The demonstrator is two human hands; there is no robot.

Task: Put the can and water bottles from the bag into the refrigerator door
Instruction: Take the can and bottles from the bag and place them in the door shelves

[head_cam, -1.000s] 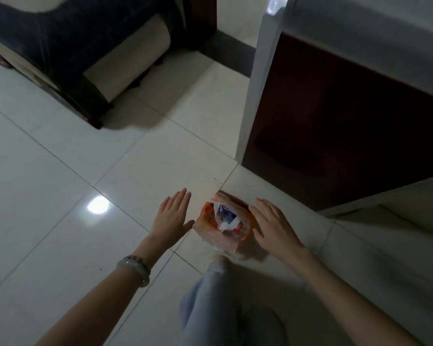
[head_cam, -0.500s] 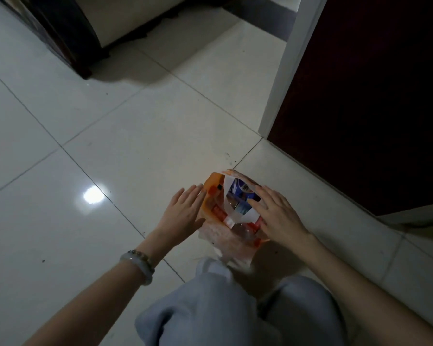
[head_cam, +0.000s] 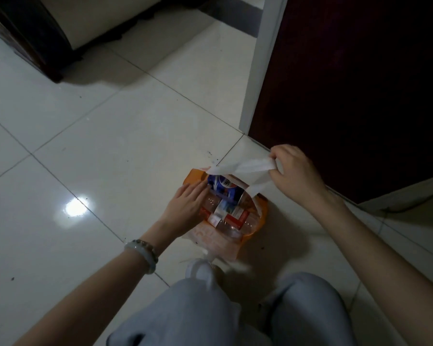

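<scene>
I see the bag (head_cam: 225, 242), orange and white plastic, lying on the tiled floor (head_cam: 110, 151) just ahead of the knees (head_cam: 203, 308), roughly frame centre. Right hand (head_cam: 298, 176) at about 2 o'clock from the bag, fingers (head_cam: 276, 156) pinched tight on the bag's white handle strip (head_cam: 248, 168), pulling it up and toward 3 o'clock so the mouth gapes. Left hand (head_cam: 185, 206) at 9 o'clock of the opening, fingers flat and close together, tips pushed into the mouth against the contents; I can't tell if they grip anything. Inside: blue can (head_cam: 220, 187) at the 12 o'clock end, clear water bottles (head_cam: 231, 218) with red-white labels lying below it toward 6 o'clock, touching each other. Bracelet (head_cam: 145, 253) on the left wrist. Dark red refrigerator door (head_cam: 348, 83) with a white edge stands at 1 o'clock, shut as far as I see, near the bag but apart. Dark furniture (head_cam: 35, 33) at 11 o'clock, well apart.
</scene>
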